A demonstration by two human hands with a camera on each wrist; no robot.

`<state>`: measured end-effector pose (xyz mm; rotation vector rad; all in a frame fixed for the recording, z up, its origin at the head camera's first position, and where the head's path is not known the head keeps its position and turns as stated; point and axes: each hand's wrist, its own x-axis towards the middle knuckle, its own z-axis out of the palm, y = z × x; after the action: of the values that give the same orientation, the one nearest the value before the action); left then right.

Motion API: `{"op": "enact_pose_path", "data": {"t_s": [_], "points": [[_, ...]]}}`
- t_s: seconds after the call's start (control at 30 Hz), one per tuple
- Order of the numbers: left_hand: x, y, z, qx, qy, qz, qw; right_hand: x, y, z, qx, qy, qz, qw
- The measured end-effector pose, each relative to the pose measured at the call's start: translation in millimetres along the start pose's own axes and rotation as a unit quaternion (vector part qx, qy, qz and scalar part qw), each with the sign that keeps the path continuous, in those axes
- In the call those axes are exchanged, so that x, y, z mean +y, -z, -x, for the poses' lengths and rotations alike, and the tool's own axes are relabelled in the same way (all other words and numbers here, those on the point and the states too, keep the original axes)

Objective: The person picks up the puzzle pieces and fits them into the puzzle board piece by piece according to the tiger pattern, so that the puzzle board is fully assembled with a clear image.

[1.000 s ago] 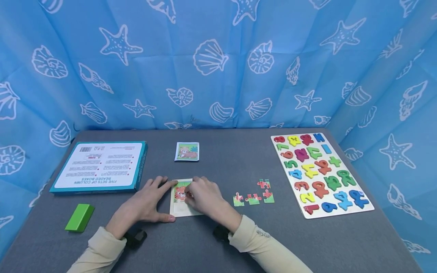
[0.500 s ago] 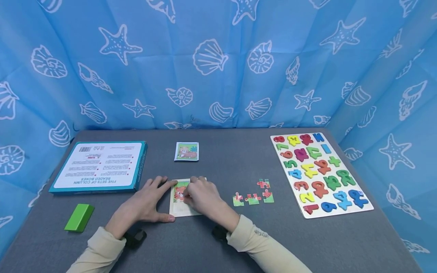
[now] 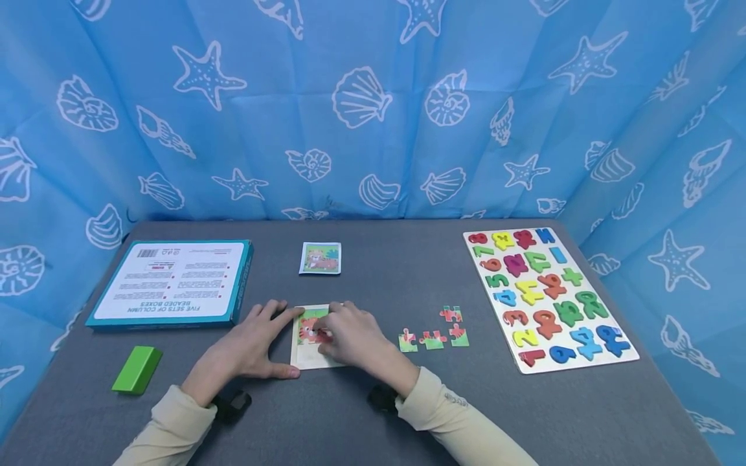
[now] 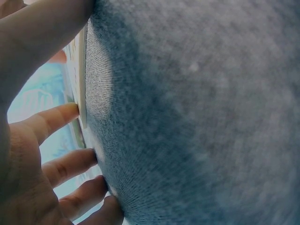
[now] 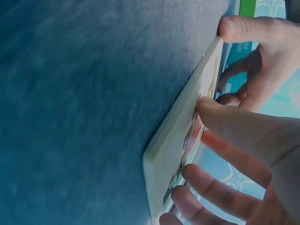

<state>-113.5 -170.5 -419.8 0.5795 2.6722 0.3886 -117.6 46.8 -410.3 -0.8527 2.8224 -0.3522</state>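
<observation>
A pale wooden puzzle board [image 3: 307,360] lies on the table between the hands, its upper part filled with pieces of a tiger picture [image 3: 308,330]. My left hand [image 3: 250,346] steadies it, index finger at the far left corner and thumb at the near left corner. My right hand [image 3: 355,336] leans over its right side. In the right wrist view, the thumb [image 5: 211,110] touches the near edge of the fitted pieces and the other fingers rest along them, spread apart. Part of the picture lies hidden beneath this hand. Several loose jigsaw pieces [image 3: 432,340] lie to the right.
Beyond the board lies a small picture card [image 3: 320,258]. A blue-edged box [image 3: 169,281] and a green block [image 3: 136,370] are at the left. On the right is a white board of coloured numbers and letters [image 3: 548,301]. A blue shell-patterned curtain [image 3: 373,149] hangs behind.
The right hand's thumb and index finger have spread apart over the pieces, so more of the tiger's face shows. The left hand and loose pieces have stayed in place.
</observation>
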Motion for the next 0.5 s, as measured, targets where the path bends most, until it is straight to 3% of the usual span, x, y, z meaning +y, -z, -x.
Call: {"op": "enact_pose_path", "data": {"t_s": [0.23, 0.5], "points": [[-0.6, -0.4, -1.1, 0.001, -0.005, -0.002, 1.0, 15, 13, 9.0, 0.006, -0.019, -0.025, 0.9995], [0.1, -1.1, -1.5, 0.003, 0.001, -0.004, 1.0, 50, 30, 22.8, 0.05, -0.037, -0.042, 0.9972]]}}
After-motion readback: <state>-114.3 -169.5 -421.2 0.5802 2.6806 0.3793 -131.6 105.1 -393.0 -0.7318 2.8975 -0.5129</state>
